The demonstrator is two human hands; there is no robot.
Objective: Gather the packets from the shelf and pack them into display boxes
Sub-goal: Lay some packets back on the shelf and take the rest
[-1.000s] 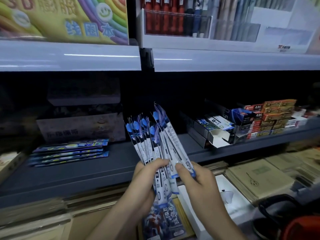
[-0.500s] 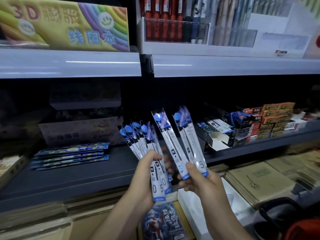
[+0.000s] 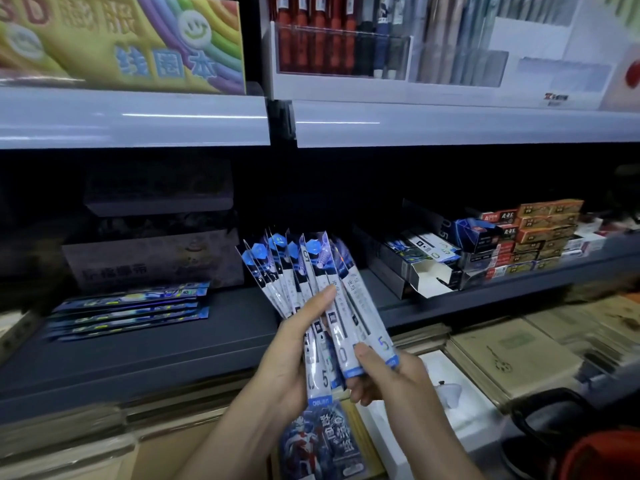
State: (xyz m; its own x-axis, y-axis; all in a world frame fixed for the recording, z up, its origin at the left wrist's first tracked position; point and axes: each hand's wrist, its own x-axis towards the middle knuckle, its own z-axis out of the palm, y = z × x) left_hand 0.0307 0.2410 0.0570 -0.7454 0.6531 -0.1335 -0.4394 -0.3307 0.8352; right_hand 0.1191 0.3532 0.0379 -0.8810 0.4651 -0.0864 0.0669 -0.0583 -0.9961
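Note:
A fan of several long blue-and-white packets point(image 3: 304, 271) stands upright in front of the dark middle shelf point(image 3: 207, 337). My left hand point(image 3: 294, 351) grips the fan from the left, thumb lying across the fronts. My right hand point(image 3: 384, 375) pinches the bottom ends of the rightmost packets. More packets point(image 3: 128, 313) lie flat in a stack on the shelf at the left. An open display box point(image 3: 426, 271) with packets inside sits on the shelf at the right, flap hanging forward.
Stacked small red and orange boxes point(image 3: 540, 233) stand right of the display box. A grey carton point(image 3: 152, 258) sits behind the flat packets. Notebooks point(image 3: 512, 355) and a blue printed pack point(image 3: 322, 445) lie below. A red-and-black object point(image 3: 588, 445) fills the lower right corner.
Half a second ago my right hand held two packets apart from the fan. Now they are back against the bunch, and both hands hold one fan together.

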